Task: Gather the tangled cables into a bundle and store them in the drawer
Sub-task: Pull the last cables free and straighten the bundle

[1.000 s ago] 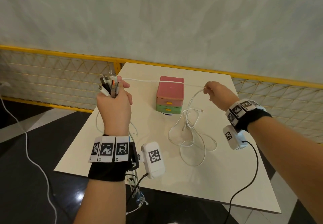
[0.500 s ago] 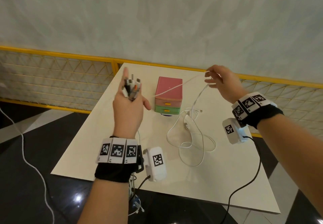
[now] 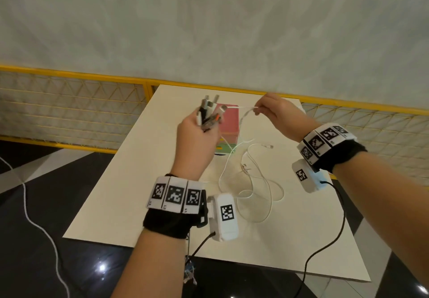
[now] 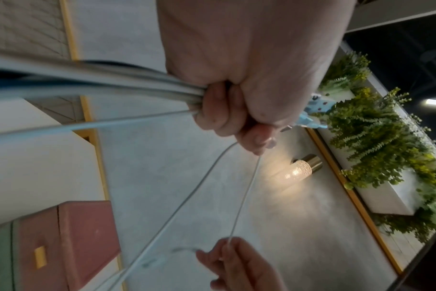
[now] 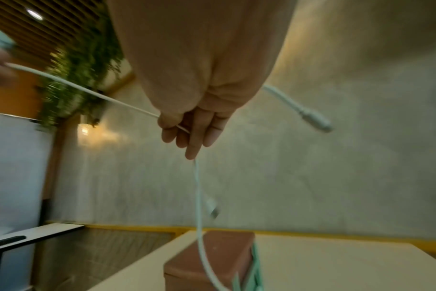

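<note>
My left hand (image 3: pixel 197 132) is raised above the table and grips a bundle of cables (image 3: pixel 209 114), whose plug ends stick up out of the fist (image 4: pixel 227 110). My right hand (image 3: pixel 276 114) pinches a white cable (image 3: pixel 241 107) that runs taut from the bundle to its fingers (image 5: pixel 189 135). The rest of the white cable (image 3: pixel 257 191) hangs down and lies in loose loops on the table. Behind the hands stands the small drawer box (image 3: pixel 228 123), pink on top and green below, with its drawers shut (image 4: pixel 70 248).
The white table (image 3: pixel 130 193) stands against a yellow-framed mesh railing (image 3: pixel 69 102) and a grey wall. Another white cable (image 3: pixel 39 223) trails over the dark floor at the left. Black leads hang from both wrist cameras.
Both hands have come closer together above the drawer box. The right hand has moved left along the white cable, so the stretch between the hands is much shorter.
</note>
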Available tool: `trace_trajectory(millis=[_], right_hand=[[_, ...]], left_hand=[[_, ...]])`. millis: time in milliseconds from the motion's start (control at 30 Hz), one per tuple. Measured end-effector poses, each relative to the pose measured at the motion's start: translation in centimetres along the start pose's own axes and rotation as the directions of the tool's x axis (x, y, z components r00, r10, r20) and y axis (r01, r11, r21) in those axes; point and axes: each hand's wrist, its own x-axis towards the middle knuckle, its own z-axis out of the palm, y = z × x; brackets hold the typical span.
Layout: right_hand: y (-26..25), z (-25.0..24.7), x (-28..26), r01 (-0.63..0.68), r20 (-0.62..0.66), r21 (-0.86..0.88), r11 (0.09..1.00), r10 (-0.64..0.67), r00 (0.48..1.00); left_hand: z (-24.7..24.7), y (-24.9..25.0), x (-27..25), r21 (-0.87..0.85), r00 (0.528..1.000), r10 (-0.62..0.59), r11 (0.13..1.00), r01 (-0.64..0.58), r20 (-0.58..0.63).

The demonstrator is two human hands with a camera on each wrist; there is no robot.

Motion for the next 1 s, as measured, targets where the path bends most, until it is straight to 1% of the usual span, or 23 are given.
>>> trace_trajectory(millis=[67, 133, 200, 233, 267, 333, 400, 433, 533, 600, 633, 667, 733, 767, 800, 833, 867, 933, 967, 1000], right_hand=[[0.8, 0.8, 0.1, -0.07, 0.031, 0.018, 0.997, 0.069, 0.997], [1.1, 1.3, 0.3, -0.177, 0.082, 0.007, 0.984, 0.176, 0.981], [1.7, 1.8, 0.4, -0.324, 0.127, -0.014, 0.946, 0.323, 0.938], [2.0, 2.0, 0.4, -0.38, 0.153, -0.004, 0.925, 0.376, 0.914], [2.2, 2.2, 0.5, -0.409, 0.174, 0.011, 0.913, 0.401, 0.9], [2.1, 2.2, 0.8, -0.424, 0.174, 0.106, 0.9, 0.403, 0.899], [1.8, 1.8, 1.2, -0.44, 0.135, 0.271, 0.856, 0.419, 0.898], [1.6, 1.6, 1.4, -0.448, 0.111, 0.312, 0.838, 0.436, 0.893], [2.0, 1.5, 1.8, -0.457, 0.062, 0.313, 0.832, 0.462, 0.884], [2.9, 1.7, 1.6, -0.437, 0.052, 0.221, 0.872, 0.437, 0.898], [3.3, 1.8, 1.4, -0.434, 0.078, 0.165, 0.886, 0.427, 0.901], [3.8, 1.8, 1.1, -0.448, 0.119, 0.135, 0.884, 0.435, 0.893], [4.0, 1.4, 0.7, -0.524, 0.192, 0.149, 0.839, 0.495, 0.847], [3.8, 1.2, 0.6, -0.555, 0.203, 0.172, 0.814, 0.522, 0.829], [3.3, 0.9, 0.5, -0.564, 0.197, 0.198, 0.802, 0.531, 0.824], [2.5, 0.5, 0.4, -0.55, 0.185, 0.218, 0.806, 0.519, 0.834], [1.4, 0.1, 0.3, -0.511, 0.18, 0.238, 0.826, 0.48, 0.859], [-1.6, -0.4, 0.0, -0.375, 0.206, 0.329, 0.867, 0.322, 0.924], [-3.5, -0.5, -0.2, -0.317, 0.231, 0.387, 0.866, 0.241, 0.943], [-5.3, -0.6, -0.3, -0.278, 0.255, 0.428, 0.86, 0.181, 0.95]], left_hand=[[-0.7, -0.1, -0.1, -0.023, 0.998, 0.032, 0.999, -0.033, -0.053], [-1.3, 0.1, -0.2, -0.059, 0.992, 0.042, 0.997, -0.05, -0.121], [-1.9, 0.1, 0.1, -0.096, 0.984, 0.026, 0.994, -0.044, -0.178], [-2.4, 0.1, 0.3, -0.089, 0.982, 0.027, 0.995, -0.045, -0.189], [-2.7, -0.1, 0.3, -0.074, 0.98, 0.031, 0.996, -0.046, -0.196], [-3.2, -0.4, 0.4, -0.06, 0.974, 0.027, 0.997, -0.042, -0.224], [-3.3, -0.6, 0.4, -0.076, 0.969, 0.001, 0.997, -0.02, -0.248], [-3.4, -0.8, 0.4, -0.081, 0.968, -0.011, 0.997, -0.01, -0.252], [-3.5, -1.0, 0.5, -0.067, 0.967, -0.032, 0.998, 0.015, -0.254], [-3.6, -1.2, 0.5, -0.064, 0.966, -0.039, 0.998, 0.023, -0.256], [-3.6, -1.3, 0.6, -0.07, 0.965, -0.046, 0.997, 0.029, -0.258], [-3.6, -1.4, 0.6, -0.076, 0.964, -0.054, 0.996, 0.036, -0.259], [-3.6, -1.6, 0.7, -0.076, 0.967, -0.06, 0.996, 0.042, -0.248], [-3.5, -1.7, 0.7, -0.069, 0.971, -0.058, 0.997, 0.043, -0.234], [-3.4, -1.8, 0.6, -0.058, 0.976, -0.056, 0.997, 0.045, -0.211], [-3.2, -1.8, 0.6, -0.044, 0.983, -0.056, 0.998, 0.049, -0.177], [-3.0, -1.9, 0.5, -0.031, 0.989, -0.058, 0.998, 0.054, -0.135], [-2.3, -1.9, 0.2, -0.006, 0.997, -0.063, 0.998, 0.062, -0.037], [-2.0, -1.8, 0.0, 0.012, 0.998, -0.06, 0.998, 0.06, 0.009], [-1.7, -1.7, -0.1, 0.025, 0.998, -0.053, 0.998, 0.051, 0.044]])
